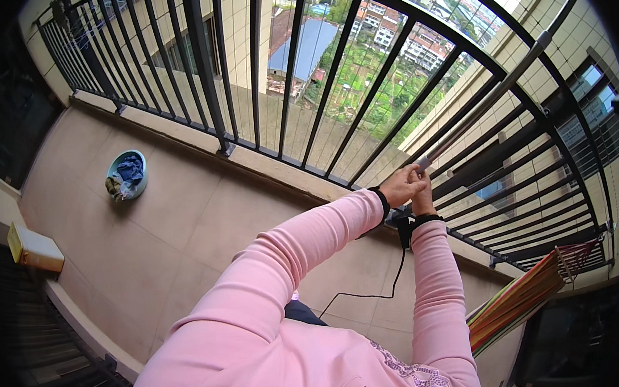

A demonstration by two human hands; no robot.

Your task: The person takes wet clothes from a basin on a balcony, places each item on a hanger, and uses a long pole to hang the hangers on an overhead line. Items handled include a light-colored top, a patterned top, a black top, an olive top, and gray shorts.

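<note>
A long grey pole (479,111) slants up to the right, across the black railing. Its lower end is in both of my hands, which are close together and touching. My left hand (398,186) reaches across from the left with fingers closed around the pole's grip. Just to its right, my right hand (423,195) is closed on the same end, partly covered by the left. Dark bands circle both wrists, below pink sleeves. The pole's far tip, at the upper right, is hard to make out.
The black railing (256,74) curves around the balcony, with thin wires beyond it. A light blue basin (143,183) of dark cloths stands on the tiles. A whitish box (36,248) sits at the left. A striped hammock (518,304) hangs at the right. A black cord (361,295) trails across the floor.
</note>
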